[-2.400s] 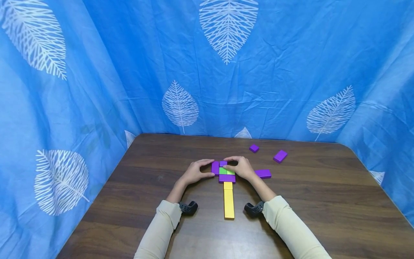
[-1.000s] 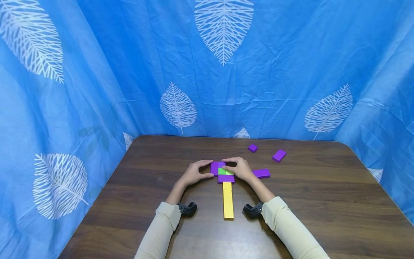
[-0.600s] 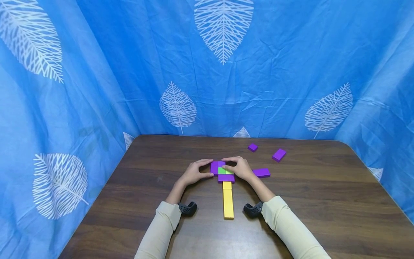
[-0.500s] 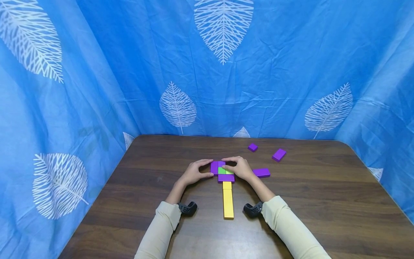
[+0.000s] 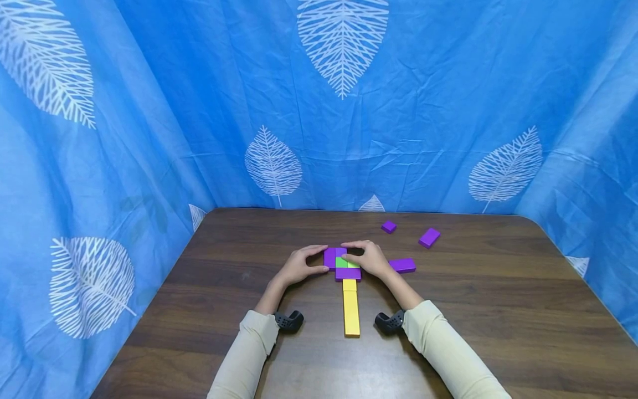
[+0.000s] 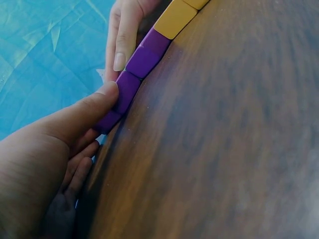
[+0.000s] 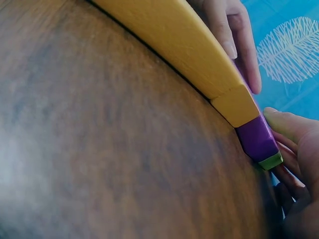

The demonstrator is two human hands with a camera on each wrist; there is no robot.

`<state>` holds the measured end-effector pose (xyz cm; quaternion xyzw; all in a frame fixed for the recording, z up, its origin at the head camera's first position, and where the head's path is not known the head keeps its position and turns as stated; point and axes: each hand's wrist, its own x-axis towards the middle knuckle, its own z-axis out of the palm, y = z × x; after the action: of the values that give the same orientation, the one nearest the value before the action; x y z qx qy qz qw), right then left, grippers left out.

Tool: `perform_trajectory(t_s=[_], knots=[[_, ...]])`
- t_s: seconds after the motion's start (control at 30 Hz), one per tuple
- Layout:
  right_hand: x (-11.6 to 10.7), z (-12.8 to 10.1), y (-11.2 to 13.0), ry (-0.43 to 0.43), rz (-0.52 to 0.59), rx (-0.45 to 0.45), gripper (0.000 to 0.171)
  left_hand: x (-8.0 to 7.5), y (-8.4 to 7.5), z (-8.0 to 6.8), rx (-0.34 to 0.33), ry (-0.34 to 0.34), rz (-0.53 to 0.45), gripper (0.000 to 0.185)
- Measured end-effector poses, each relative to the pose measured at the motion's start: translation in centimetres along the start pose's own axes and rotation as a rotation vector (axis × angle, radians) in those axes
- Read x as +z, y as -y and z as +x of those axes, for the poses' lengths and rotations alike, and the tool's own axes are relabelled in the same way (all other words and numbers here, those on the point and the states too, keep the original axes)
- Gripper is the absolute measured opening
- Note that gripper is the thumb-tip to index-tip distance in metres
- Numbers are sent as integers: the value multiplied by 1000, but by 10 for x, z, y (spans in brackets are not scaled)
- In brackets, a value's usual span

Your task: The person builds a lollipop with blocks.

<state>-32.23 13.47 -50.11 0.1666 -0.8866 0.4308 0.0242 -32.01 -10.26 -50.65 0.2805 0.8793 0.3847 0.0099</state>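
Note:
In the head view several flat coloured blocks lie together on the table. My left hand (image 5: 297, 267) pinches an upright-lying purple block (image 5: 329, 259) at its near and far ends, at the group's left edge. Against that block sits a small purple block (image 5: 340, 252), which my right hand (image 5: 370, 258) pinches between thumb and finger. Below it are a green block (image 5: 341, 262) and a lighter green block (image 5: 353, 265), partly hidden by the right hand. A purple crossways block (image 5: 348, 274) borders them in front. From it a short yellow block (image 5: 349, 285) and a long yellow block (image 5: 351, 313) run towards me.
Loose on the wooden table (image 5: 224, 310) lie a small purple block (image 5: 389, 226), a purple block (image 5: 429, 238) and a long purple block (image 5: 402, 266), partly behind the right wrist. A blue leaf-patterned curtain (image 5: 423, 111) stands behind the table.
The gap between the left purple block and the small purple block has closed since the oldest frame. Both hands keep their hold, and the head view has shifted slightly.

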Motion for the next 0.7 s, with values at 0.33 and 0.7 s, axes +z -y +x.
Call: perform_trajectory(t_s=[0.33, 0.7], knots=[[-14, 6, 0, -30, 81, -27, 36, 1, 2, -1, -17, 6, 6, 61], [-52, 18, -19, -356, -36, -15, 42, 0, 1, -1, -3, 3, -2, 60]])
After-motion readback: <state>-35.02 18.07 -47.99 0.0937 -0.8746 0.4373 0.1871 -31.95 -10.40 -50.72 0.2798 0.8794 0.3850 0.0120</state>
